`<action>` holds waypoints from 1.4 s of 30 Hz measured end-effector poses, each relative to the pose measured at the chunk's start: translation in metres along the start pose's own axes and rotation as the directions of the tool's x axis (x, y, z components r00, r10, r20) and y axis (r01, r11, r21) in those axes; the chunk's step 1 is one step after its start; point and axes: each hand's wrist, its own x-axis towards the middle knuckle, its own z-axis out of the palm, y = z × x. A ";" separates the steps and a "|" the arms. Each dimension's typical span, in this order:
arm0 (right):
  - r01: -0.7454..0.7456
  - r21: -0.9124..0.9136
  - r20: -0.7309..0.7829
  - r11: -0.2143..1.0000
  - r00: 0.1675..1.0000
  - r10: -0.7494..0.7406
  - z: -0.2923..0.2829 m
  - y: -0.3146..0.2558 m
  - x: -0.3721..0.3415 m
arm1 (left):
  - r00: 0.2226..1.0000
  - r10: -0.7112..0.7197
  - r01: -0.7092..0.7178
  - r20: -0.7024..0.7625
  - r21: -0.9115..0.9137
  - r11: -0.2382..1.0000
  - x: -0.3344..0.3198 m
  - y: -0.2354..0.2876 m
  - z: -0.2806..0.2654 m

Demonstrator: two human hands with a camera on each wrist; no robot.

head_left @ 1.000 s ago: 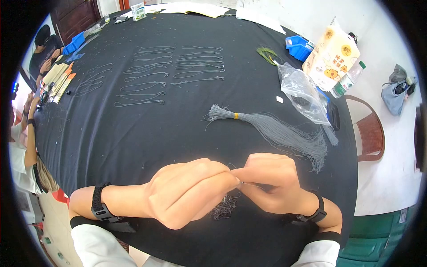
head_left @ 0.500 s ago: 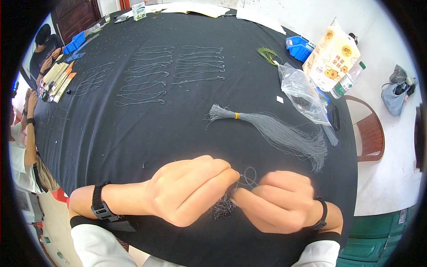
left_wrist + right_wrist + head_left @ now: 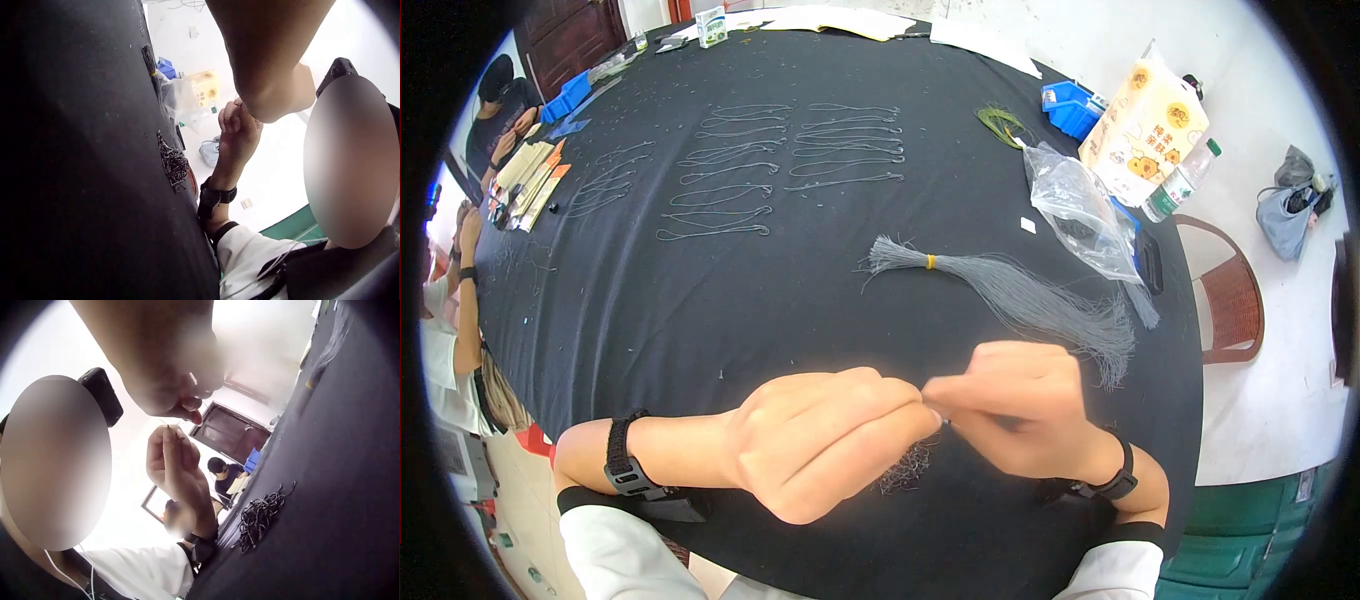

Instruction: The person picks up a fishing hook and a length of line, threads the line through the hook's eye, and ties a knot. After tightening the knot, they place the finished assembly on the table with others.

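Note:
Over the near edge of the table my left hand (image 3: pixel 830 440) pinches a tiny dark piece (image 3: pixel 167 427) between thumb and forefinger. A thin line (image 3: pixel 164 421) shows at those fingertips in the right wrist view. My right hand (image 3: pixel 1025 405), slightly blurred, has its thumb and forefinger pinched on the line right beside the left fingertips. Most of the line is hidden by the fingers. Beneath the hands lies a pile of small dark wiry metal pieces (image 3: pixel 265 519), partly covered by the left hand in the head view.
A bundle of grey line (image 3: pixel 1020 290) with a yellow tie lies ahead on the black cloth (image 3: pixel 800 290). Looped lines (image 3: pixel 720 232) lie in rows farther left. At the right are a plastic bag (image 3: pixel 1085 215), tissue pack (image 3: pixel 1145 130) and bottle (image 3: pixel 1185 180). People sit at the left.
The right hand drew back and down half a second ago, with a small loop of line showing between the hands; now it is raised again beside the left fingertips. The left hand barely shifts.

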 end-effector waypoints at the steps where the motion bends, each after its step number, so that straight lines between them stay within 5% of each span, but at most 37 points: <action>1: -0.003 0.028 0.003 1.000 1.000 0.003 0.003 0.000 -0.001 | 1.000 -0.004 0.004 0.004 0.013 1.000 -0.001 -0.001 0.000; 9: 0.193 -0.296 -0.016 0.935 0.978 -0.206 0.004 -0.019 -0.007 | 0.999 0.011 -0.015 0.041 0.099 0.995 -0.001 -0.004 0.002; 14: 0.151 -0.401 -0.123 0.903 0.968 -0.217 -0.011 -0.019 -0.002 | 0.997 0.045 -0.050 0.070 0.064 0.997 0.002 -0.002 -0.001; 24: 0.112 -0.320 -0.145 0.941 0.976 -0.166 -0.012 -0.009 0.000 | 0.995 -0.041 0.050 0.093 -0.091 0.995 0.002 -0.001 -0.002; 34: 0.051 -0.190 -0.146 0.980 0.986 -0.079 -0.006 -0.001 -0.001 | 0.991 -0.074 0.081 0.111 -0.054 0.995 0.004 0.002 -0.006; 40: 0.006 -0.015 -0.029 1.000 1.000 -0.007 0.007 -0.002 -0.004 | 0.989 -0.129 0.132 0.075 -0.042 0.990 0.002 0.002 -0.007; 42: 0.063 -0.093 -0.003 0.994 0.998 -0.064 0.008 -0.004 -0.005 | 0.990 -0.134 0.136 0.053 -0.035 0.990 0.000 0.001 -0.005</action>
